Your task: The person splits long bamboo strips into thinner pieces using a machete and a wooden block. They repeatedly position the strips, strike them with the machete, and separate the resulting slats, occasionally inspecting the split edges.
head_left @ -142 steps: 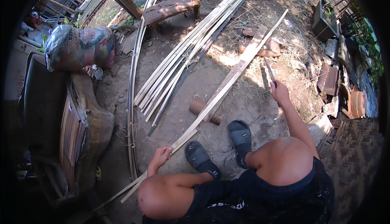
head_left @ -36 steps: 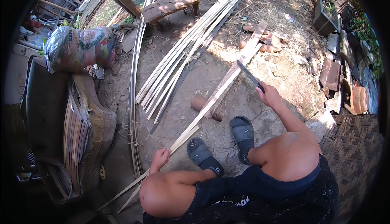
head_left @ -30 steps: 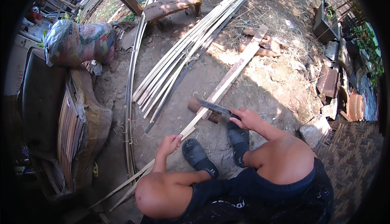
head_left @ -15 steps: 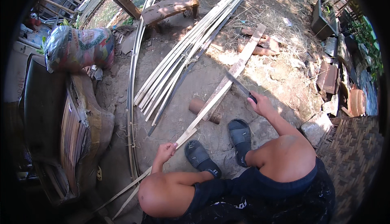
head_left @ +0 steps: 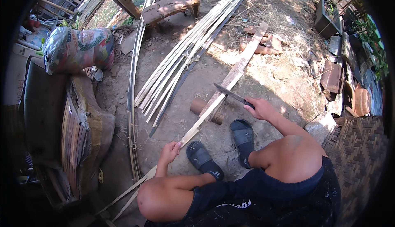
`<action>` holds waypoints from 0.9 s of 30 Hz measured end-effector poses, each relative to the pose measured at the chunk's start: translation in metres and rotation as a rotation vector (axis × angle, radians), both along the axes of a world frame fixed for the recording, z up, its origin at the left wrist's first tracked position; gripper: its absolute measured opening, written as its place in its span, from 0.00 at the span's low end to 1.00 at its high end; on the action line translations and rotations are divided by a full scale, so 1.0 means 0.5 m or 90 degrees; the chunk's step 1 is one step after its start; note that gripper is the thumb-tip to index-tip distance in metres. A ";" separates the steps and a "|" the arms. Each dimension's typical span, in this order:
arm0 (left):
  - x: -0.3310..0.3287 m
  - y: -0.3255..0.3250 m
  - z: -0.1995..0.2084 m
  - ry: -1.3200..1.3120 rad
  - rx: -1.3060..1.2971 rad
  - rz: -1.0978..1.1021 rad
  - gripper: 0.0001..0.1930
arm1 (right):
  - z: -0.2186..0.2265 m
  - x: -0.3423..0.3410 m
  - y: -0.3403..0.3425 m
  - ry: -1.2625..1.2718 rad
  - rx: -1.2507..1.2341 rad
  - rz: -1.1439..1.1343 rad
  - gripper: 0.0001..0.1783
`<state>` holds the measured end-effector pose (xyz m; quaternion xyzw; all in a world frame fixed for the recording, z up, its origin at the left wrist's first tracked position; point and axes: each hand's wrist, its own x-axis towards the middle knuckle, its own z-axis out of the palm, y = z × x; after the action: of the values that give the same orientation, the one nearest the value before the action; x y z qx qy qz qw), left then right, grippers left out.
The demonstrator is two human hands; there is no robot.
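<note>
My left hand [head_left: 169, 153] is closed on a long pale bamboo strip [head_left: 200, 123] beside my left slipper. The strip slants away from me over a narrow wooden plank [head_left: 242, 61], and its near part passes behind my left forearm. In my right hand [head_left: 261, 108] is a knife [head_left: 233, 94], fingers wrapped round its dark handle. Its blade points left and lies across the strip; whether it touches cannot be made out. Under the plank sits a short brown log [head_left: 198, 106].
Several bamboo strips [head_left: 181, 54] lie bundled ahead, with more long strips [head_left: 132, 103] to their left. A low wooden bench [head_left: 170, 9] stands far off. Left are a stuffed sack [head_left: 78, 50] and a worn chair [head_left: 96, 120]; right, a stone [head_left: 321, 127] and woven mat [head_left: 358, 153].
My right hand has drawn the knife nearer along the strip, down and slightly left. The blade now lies flatter across the view. My left hand keeps its grip, shifted only slightly.
</note>
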<state>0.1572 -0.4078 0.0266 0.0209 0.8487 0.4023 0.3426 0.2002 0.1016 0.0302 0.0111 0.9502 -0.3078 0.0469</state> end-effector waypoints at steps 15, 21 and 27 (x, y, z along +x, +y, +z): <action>-0.004 0.074 0.050 0.213 -0.209 -0.150 0.23 | 0.063 -0.012 0.078 0.022 -0.055 -0.298 0.23; -0.005 0.074 0.064 0.178 -0.252 -0.134 0.30 | 0.090 0.049 -0.135 -0.077 0.018 0.086 0.24; -0.012 0.035 0.078 0.112 -0.220 -0.123 0.31 | 0.059 -0.010 -0.079 -0.048 0.046 0.027 0.25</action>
<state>0.1514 -0.3902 0.0658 0.0781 0.9259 0.2124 0.3024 0.1954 0.0620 0.0598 0.0041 0.9583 -0.2716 0.0890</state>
